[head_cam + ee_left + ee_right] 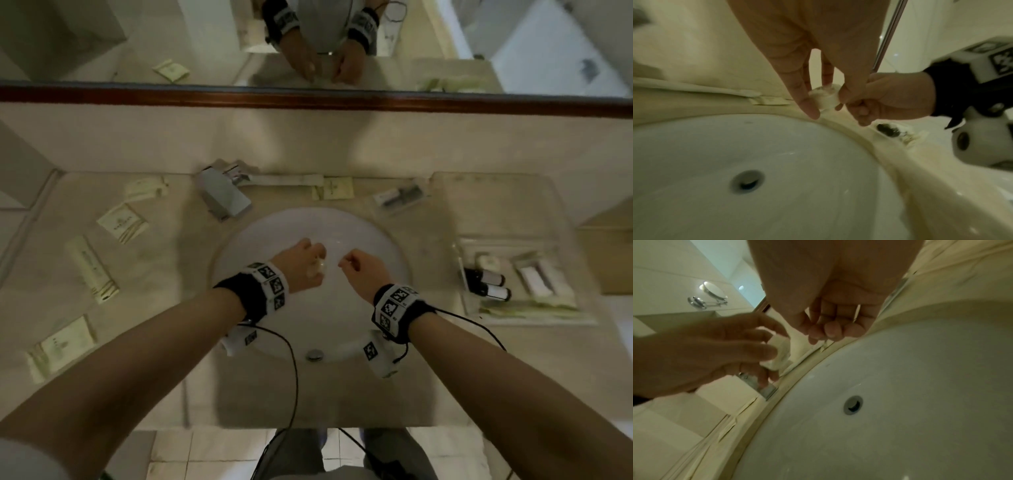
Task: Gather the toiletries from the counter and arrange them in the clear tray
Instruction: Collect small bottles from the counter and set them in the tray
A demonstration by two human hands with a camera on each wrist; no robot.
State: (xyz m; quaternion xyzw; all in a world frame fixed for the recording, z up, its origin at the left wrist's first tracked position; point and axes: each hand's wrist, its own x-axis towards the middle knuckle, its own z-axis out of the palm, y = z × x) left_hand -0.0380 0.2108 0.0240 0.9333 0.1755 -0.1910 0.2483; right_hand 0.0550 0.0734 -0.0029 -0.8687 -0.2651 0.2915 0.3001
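Note:
Over the white sink (pixel 370 233), my left hand (pixel 317 263) pinches a small round white wrapped toiletry (pixel 825 97) between thumb and fingers; the same toiletry (pixel 777 353) also shows in the right wrist view. My right hand (pixel 346 262) hovers just to its right with fingers curled (pixel 828 331) and nothing visible in them. The clear tray (pixel 555 205) sits on the counter at right, holding two small dark bottles (pixel 488 284), a white box (pixel 536 279) and flat packets.
Several pale packets (pixel 123 222) lie on the counter left of the sink, and one (pixel 337 187) lies behind it. A clear-wrapped dark item (pixel 400 197) lies beside the tray. The chrome faucet (pixel 222 195) stands at the back left. A mirror runs along the wall.

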